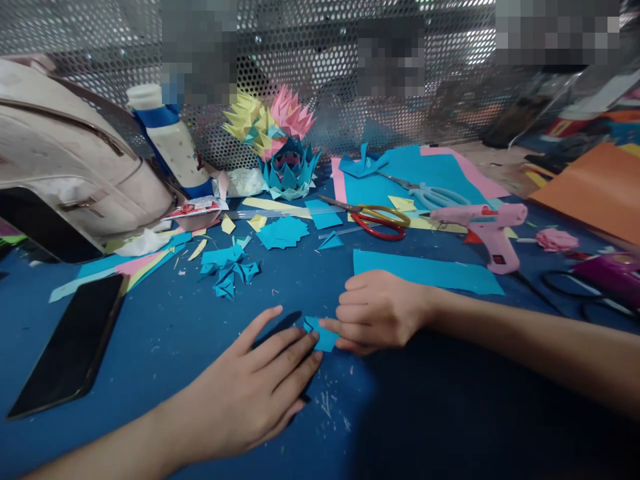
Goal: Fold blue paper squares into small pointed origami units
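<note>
A small piece of blue paper (325, 338) lies flat on the blue table, a folded flap at its left end. My left hand (273, 373) rests beside it with fingers stretched out, and its fingertips touch the paper's left edge. Curled at the other side, my right hand (383, 313) has its index finger and thumb at the paper's right edge; the thumb is partly hidden. Just beyond my right hand is a long blue paper strip (425, 270). Folded blue paper pieces (230, 267) lie in a small heap beyond my left hand, near a stack of blue paper squares (284, 232).
Red and yellow-handled scissors (383, 220), light blue scissors (435, 195) and a pink glue gun (485, 227) lie on the right. Folded paper flowers (290, 167) stand at the back. A black phone (73, 343), a bottle (175, 143) and a pale backpack (75, 147) occupy the left.
</note>
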Motion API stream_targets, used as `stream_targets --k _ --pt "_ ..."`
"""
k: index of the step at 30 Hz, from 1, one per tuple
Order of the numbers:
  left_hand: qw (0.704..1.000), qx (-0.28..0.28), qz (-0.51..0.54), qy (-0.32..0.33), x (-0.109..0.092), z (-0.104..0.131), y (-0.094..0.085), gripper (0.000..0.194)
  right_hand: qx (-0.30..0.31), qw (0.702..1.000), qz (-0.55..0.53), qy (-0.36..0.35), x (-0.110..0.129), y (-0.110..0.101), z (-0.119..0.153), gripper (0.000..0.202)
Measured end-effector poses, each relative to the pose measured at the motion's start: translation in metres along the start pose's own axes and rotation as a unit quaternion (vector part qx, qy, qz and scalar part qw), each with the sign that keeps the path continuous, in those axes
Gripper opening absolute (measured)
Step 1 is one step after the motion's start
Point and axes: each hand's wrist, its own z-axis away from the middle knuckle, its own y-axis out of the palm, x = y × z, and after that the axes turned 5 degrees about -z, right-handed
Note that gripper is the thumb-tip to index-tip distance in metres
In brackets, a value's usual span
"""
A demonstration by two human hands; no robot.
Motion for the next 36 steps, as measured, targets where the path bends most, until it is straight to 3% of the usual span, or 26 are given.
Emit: stream_targets --k 9,15,26,29,31,34,36 --pt "0.998 -0.033 -0.006 -0.051 -0.004 0.000 0.000 0.040 -0.020 0.999 -0.012 0.024 -0.002 0.002 0.000 0.032" --pt "0.992 0.007 0.050 -0.113 0.001 -0.003 -0.001 0.037 -0.021 0.996 -0.078 0.022 0.004 -0.001 -0.005 0.038" --pt "0.993 0.027 0.111 -0.040 0.010 0.000 -0.008 0.044 -0.017 0.996 -0.074 0.053 0.005 0.004 -0.002 0.041" --pt "0.991 0.048 0.125 -0.020 0.010 -0.001 -0.007 0.043 -0.012 0.988 -0.082 0.127 0.005 0.007 -0.004 0.042" --pt "0.992 0.051 0.116 -0.015 0.010 0.000 -0.006 0.042 0.024 0.970 -0.109 0.218 0.006 0.007 -0.007 0.036" --pt "0.993 0.064 0.096 -0.018 0.010 0.000 -0.005 0.043 0.095 0.909 -0.183 0.362 0.005 0.004 -0.014 0.018" --pt "0.993 0.077 0.087 -0.026 0.010 0.000 -0.005 0.043 0.123 0.871 -0.223 0.420 0.005 0.000 -0.017 0.015"
